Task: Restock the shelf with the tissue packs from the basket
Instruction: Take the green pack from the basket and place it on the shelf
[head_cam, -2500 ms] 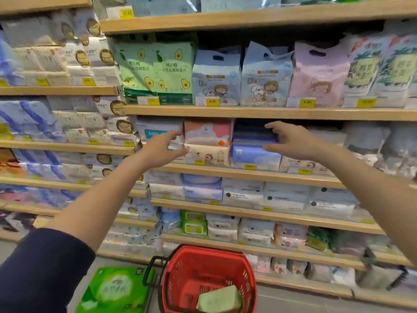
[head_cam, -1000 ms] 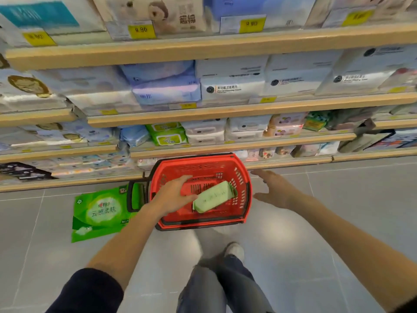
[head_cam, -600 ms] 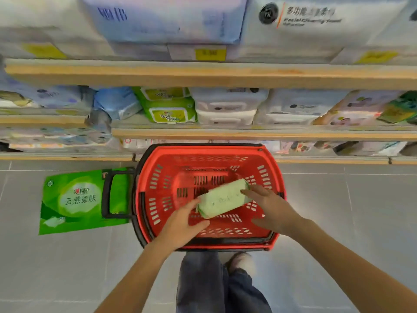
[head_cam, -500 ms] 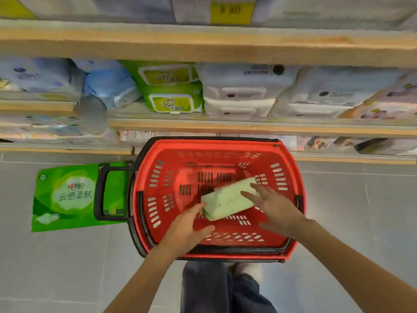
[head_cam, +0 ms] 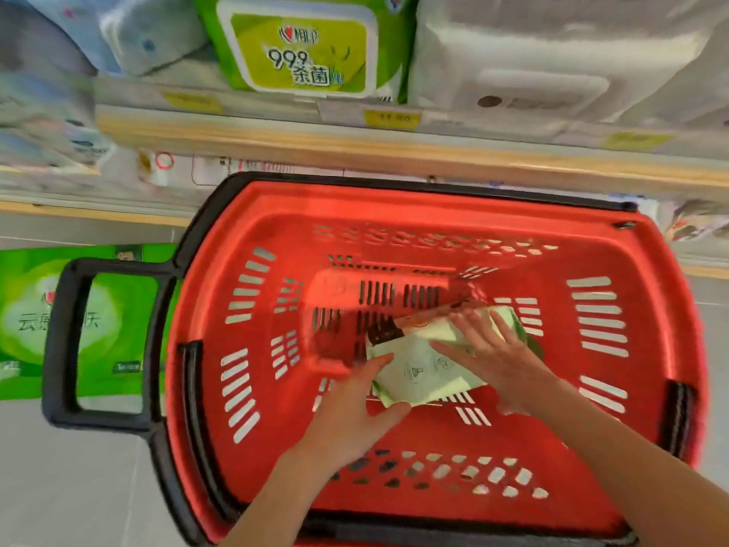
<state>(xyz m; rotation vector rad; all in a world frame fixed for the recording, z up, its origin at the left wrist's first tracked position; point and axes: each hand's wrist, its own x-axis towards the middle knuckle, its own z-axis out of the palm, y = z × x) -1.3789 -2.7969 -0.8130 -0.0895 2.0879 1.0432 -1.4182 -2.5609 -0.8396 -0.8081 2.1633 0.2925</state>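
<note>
Reaching into the basket (head_cam: 394, 199), I have the left hand (head_cam: 355, 404), fingers straight, against the near end of the tissue pack (head_cam: 422, 373) on its floor and the right hand (head_cam: 497, 361) spread flat on top, neither gripping; next, I judge, clamp, lift clear, carry to the shelf (head_cam: 394, 152).

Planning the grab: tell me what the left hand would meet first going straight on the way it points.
The pale green tissue pack in the red basket: the left hand points at its near end, seemingly right at its edge, though blur hides contact.
</note>
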